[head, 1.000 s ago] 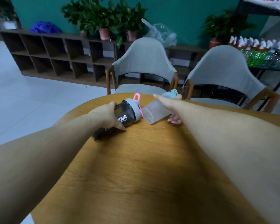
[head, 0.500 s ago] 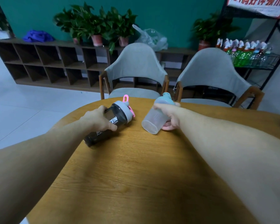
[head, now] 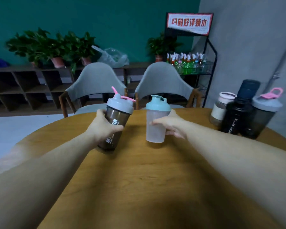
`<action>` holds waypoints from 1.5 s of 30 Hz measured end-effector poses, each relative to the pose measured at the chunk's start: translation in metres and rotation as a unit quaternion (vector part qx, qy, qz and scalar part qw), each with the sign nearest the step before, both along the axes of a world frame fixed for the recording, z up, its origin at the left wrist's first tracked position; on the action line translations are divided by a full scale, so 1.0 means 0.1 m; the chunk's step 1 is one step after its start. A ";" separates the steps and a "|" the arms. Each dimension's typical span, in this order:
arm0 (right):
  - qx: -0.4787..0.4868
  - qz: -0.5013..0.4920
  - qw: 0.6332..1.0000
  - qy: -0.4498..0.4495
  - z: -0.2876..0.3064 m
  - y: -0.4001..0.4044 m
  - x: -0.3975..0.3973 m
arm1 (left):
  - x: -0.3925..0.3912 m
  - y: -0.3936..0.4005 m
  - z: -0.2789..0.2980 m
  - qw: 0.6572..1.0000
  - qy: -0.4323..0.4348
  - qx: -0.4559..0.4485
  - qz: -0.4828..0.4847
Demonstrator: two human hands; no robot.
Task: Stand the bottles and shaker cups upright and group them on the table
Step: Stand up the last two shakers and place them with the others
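Observation:
My left hand grips a dark smoky shaker cup with a grey lid and pink loop, held nearly upright and tilted slightly right, its base near the round wooden table. My right hand holds a frosted clear shaker cup with a teal lid, upright, its base at the tabletop. At the table's right edge stands an upright group: a cream jar-like bottle, a black sport bottle, a dark blue bottle behind it, and a smoky shaker with a grey lid and pink loop.
Two grey chairs face the far side of the table. Behind them run low wooden cubby shelves topped with potted plants. A black wire rack of drink bottles stands at the right by a grey wall.
Both cups, lying on their sides before, have been raised upright in my hands. My view has swung right and up, bringing the standing group on the right into sight.

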State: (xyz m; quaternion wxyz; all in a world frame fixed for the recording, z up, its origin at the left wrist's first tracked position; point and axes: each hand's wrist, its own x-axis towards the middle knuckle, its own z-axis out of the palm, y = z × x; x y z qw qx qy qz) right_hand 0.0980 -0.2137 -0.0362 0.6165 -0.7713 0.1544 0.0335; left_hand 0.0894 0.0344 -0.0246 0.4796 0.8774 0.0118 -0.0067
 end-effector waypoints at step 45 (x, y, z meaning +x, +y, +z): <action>-0.069 -0.143 0.984 -0.076 -0.64 -4.00 -1.25 | -0.57 -4.49 -0.59 0.964 -0.009 -0.161 -0.214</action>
